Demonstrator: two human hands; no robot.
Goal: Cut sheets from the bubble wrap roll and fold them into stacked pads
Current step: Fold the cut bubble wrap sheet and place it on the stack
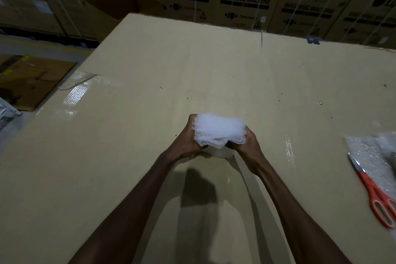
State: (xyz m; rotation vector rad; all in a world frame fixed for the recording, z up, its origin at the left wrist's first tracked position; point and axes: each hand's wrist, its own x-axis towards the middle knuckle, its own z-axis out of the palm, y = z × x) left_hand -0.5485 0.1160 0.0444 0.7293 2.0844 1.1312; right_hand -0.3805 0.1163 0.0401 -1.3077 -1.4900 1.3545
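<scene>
A thick white folded bubble wrap pad [219, 129] hangs a little above the big cardboard work surface [214, 70], casting a shadow below it. My left hand [188, 141] grips its left end and my right hand [248, 146] grips its right end, fingers curled round the layered edges. Loose bubble wrap [372, 152] lies at the right edge of the view. Orange-handled scissors [377, 195] rest partly on it, blades pointing away from me.
Shiny clear tape patches [77, 94] mark the left part of the surface. Stacked washing machine cartons [246, 0] line the back. An open carton [126, 4] stands behind the far left corner. Flat cardboard [32, 81] lies on the floor at left.
</scene>
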